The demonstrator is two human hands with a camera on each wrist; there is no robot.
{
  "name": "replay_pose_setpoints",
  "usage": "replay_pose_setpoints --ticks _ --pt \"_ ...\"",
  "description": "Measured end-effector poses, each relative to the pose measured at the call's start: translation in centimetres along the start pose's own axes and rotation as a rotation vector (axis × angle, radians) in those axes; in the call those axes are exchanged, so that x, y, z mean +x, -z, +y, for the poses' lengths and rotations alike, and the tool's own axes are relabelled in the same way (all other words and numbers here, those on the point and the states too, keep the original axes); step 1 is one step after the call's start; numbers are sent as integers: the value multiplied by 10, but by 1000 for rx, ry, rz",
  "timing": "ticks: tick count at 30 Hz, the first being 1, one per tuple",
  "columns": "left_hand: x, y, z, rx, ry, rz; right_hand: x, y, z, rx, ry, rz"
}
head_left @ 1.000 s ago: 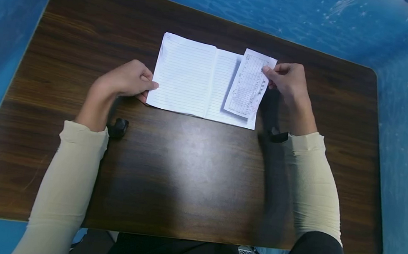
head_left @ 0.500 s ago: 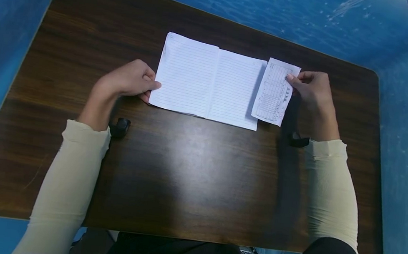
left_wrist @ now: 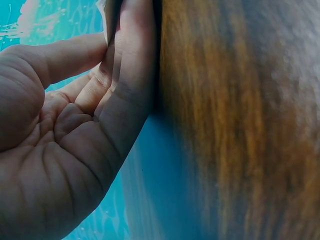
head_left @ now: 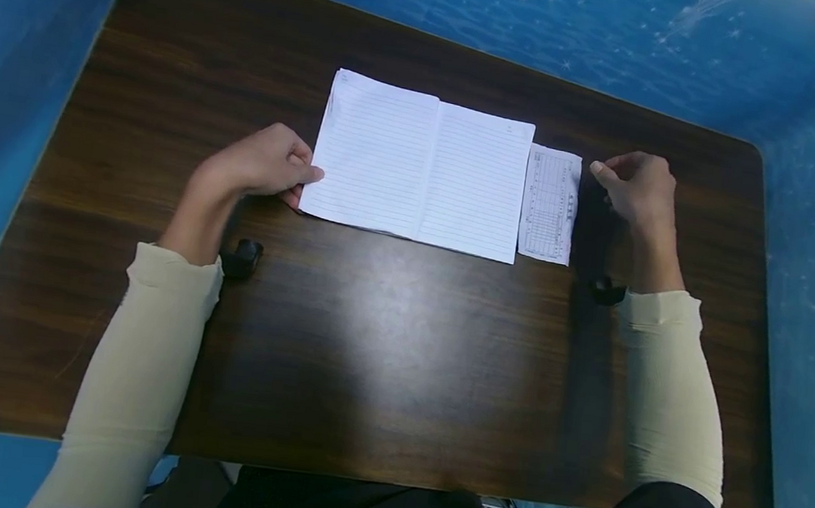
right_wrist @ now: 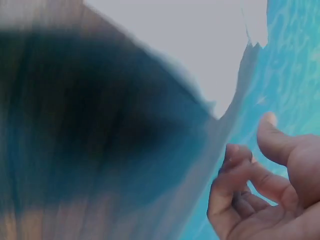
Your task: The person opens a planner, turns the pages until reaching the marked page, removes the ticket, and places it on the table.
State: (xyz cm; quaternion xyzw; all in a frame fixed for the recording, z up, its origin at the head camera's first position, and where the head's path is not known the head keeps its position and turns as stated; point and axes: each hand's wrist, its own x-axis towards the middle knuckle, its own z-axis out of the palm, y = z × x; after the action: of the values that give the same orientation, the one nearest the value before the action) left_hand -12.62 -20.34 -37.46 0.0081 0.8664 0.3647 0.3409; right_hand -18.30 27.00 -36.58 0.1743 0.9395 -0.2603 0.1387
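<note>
An open lined notebook [head_left: 417, 171] lies on the dark wood table. My left hand [head_left: 259, 162] pinches its left edge, the thumb on top of the page and the fingers beneath. In the left wrist view, the thumb and index finger of the left hand [left_wrist: 85, 110] meet at a paper edge. A small printed form slip [head_left: 551, 205] lies flat along the notebook's right edge. Just right of the slip, my right hand [head_left: 637, 188] hangs apart from it, fingers loosely curled around nothing. White paper [right_wrist: 200, 45] lies beyond the right hand [right_wrist: 265, 185] in the right wrist view.
The wood-grain table [head_left: 379, 368] has rounded corners, and blue sea-patterned walls [head_left: 436, 6] stand behind and beside it. A black wrist device [head_left: 244, 256] sits by the left forearm, another [head_left: 607, 292] by the right.
My right hand has carried the slip rightward off the notebook's right page, laid it on the table and let go. The left hand keeps its grip on the notebook.
</note>
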Motion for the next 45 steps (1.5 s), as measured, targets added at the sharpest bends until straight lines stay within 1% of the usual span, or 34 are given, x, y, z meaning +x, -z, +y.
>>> replay_pose_setpoints --ticks 2,5,10,14,18,24,29,33,38,42,45 --pt "-1 0 -1 4 0 3 -10 -5 -8 -4 46 -5" --pt "-1 0 -1 8 -7 5 -24 -15 -18 13 99 -56" --pt "0 0 1 7 2 1 -40 -35 -28 26 134 -121" --pt "0 -1 2 14 3 -4 -45 -45 -33 26 154 -141" --pt "1 -2 3 15 -10 -2 -46 -51 -36 16 163 -129" --pt "1 -4 4 6 -6 4 -45 -54 -39 -4 160 -108" --pt "0 -4 3 19 -15 24 -43 -56 -40 -1 156 -109" --pt "-1 -3 5 19 -15 24 -42 -56 -41 -2 144 -118" --pt "-5 3 13 35 -17 35 -42 -55 -42 -12 136 -129" --pt "-10 6 23 50 -37 54 -43 -54 -42 -23 120 -125" --pt "-16 9 28 63 -57 76 -43 -55 -46 -27 137 -126"
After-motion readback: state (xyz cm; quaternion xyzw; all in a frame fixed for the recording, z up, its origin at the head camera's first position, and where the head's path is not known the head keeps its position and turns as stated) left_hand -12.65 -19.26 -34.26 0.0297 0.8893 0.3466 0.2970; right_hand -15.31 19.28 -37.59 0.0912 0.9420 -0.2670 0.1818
